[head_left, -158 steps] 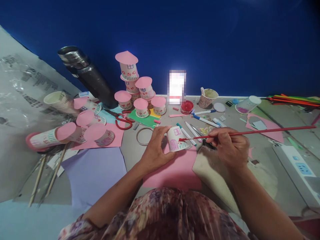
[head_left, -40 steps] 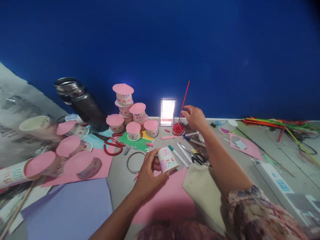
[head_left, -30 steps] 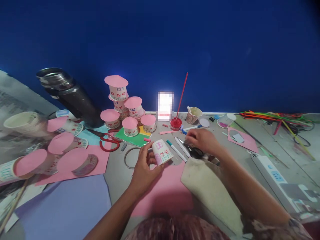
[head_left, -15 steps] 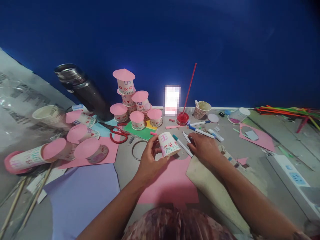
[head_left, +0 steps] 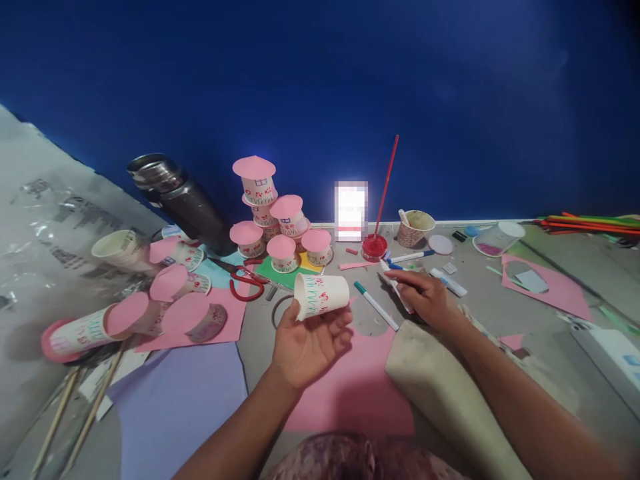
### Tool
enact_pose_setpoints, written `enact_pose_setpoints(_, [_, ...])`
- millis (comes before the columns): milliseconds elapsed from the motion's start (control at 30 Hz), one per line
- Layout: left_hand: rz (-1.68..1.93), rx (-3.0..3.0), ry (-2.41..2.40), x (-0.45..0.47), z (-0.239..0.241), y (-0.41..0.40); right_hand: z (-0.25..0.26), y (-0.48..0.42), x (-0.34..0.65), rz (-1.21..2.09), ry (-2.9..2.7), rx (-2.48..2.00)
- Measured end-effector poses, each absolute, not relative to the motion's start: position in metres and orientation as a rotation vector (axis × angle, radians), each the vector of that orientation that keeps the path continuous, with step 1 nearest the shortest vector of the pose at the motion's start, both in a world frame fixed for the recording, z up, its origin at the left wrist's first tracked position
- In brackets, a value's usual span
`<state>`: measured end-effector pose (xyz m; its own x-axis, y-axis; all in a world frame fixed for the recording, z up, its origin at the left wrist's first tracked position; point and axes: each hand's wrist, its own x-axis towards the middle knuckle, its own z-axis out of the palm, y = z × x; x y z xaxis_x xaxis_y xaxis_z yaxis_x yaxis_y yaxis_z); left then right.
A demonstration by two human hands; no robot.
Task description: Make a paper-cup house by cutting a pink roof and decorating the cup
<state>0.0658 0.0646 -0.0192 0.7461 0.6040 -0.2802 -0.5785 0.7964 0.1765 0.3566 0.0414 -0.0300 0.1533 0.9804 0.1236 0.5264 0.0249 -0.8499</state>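
Observation:
My left hand (head_left: pixel 310 343) is palm up, with a paper cup (head_left: pixel 323 295) tipped on its side between thumb and curled fingers. The cup bears green grass strokes and small red flowers, its mouth turned left. My right hand (head_left: pixel 423 293) has its fingers closed on a slim white tube (head_left: pixel 391 277) with a pointed tip and a pinkish lower end; the fingers partly hide it. Between the hands lies a green-capped marker (head_left: pixel 376 305). Pink paper (head_left: pixel 345 393) with a cut-out hole lies below them.
Pink-roofed cups (head_left: pixel 254 190) stand stacked at the back, with others (head_left: pixel 190 317) lying to the left. Red-handled scissors (head_left: pixel 246 287), a black flask (head_left: pixel 183 203), a red pot (head_left: pixel 375 248) with an upright stick and a patterned cup (head_left: pixel 416 229) are around.
My left hand has turned palm up, tipping the cup so its mouth faces left. My right hand has lifted the white tube slightly. The camera view has shifted a little.

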Motion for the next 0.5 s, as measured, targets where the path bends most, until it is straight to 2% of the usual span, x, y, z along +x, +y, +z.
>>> enact_pose_setpoints(167, [0.638, -0.012, 0.379, 0.073, -0.014, 0.062, -0.035, 0.045, 0.364, 1.021, -1.164, -1.509])
enact_pose_setpoints(267, [0.643, -0.017, 0.397, 0.074, -0.01, 0.06, -0.039, 0.045, 0.364, 1.054, -1.155, -1.391])
enact_pose_setpoints(500, [0.713, -0.019, 0.442, 0.066, -0.013, 0.065, -0.049, 0.044, 0.356, 0.465, -1.728, -1.385])
